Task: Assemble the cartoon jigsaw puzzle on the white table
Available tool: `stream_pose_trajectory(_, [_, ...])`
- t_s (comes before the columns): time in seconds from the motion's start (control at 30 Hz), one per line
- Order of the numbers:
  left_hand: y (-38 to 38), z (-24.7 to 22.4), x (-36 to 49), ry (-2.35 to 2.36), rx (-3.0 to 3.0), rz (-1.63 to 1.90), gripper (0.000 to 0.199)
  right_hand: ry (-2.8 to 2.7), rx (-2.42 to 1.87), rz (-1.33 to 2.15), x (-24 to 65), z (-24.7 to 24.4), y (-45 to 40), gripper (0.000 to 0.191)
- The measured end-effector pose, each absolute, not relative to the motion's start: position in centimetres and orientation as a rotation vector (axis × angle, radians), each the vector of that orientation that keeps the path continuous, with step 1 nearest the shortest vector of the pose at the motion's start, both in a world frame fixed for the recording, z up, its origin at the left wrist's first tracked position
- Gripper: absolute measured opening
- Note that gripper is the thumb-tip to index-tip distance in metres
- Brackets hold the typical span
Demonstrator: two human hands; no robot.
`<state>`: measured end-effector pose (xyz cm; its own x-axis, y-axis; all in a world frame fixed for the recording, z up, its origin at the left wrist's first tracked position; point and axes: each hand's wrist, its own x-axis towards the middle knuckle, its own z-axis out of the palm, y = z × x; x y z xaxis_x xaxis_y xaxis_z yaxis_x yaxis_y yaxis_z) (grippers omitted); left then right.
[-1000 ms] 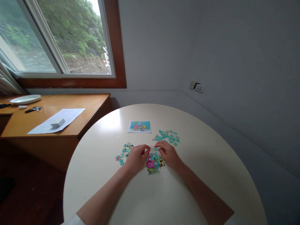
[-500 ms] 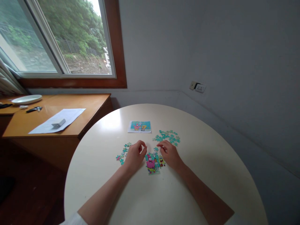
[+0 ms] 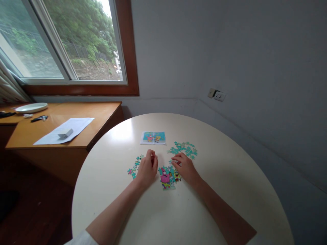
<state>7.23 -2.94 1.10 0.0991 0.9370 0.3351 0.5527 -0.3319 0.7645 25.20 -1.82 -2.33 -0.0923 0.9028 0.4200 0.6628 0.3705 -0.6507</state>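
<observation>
A partly joined jigsaw puzzle lies on the round table, showing a pink starfish figure and a yellow sponge figure. At its upper left is my left hand, fingers curled in toward the thumb; whatever they hold, if anything, is hidden. My right hand rests at the upper right of the joined part. Its thumb and fingertips pinch at a small teal puzzle piece just above the joined part. Loose pieces lie left of my left hand, partly covered by it.
More loose teal pieces are spread beyond my right hand. A printed reference picture lies farther back on the white round table. To the left, a wooden desk holds a paper sheet, a small white box and a white plate.
My left hand has drawn its thumb and fingers closer together and turned slightly, moving a little upward. My right hand stays almost in place by the small piece. The view shifts slightly.
</observation>
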Motion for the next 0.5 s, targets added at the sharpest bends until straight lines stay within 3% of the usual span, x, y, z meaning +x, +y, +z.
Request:
stream_pose_trajectory(0.2, [-2.74, 0.97, 7.21, 1.472, 1.929, 1.136, 0.010, -1.866, -1.332, 0.299, 25.21, -1.90, -2.03, 0.020])
stream_pose_trajectory(0.5, [-2.50, 0.63, 6.99, 1.509, 1.969, 1.122, 0.019, -1.801, -1.404, 0.420, 25.12, -2.17, -1.91, 0.010])
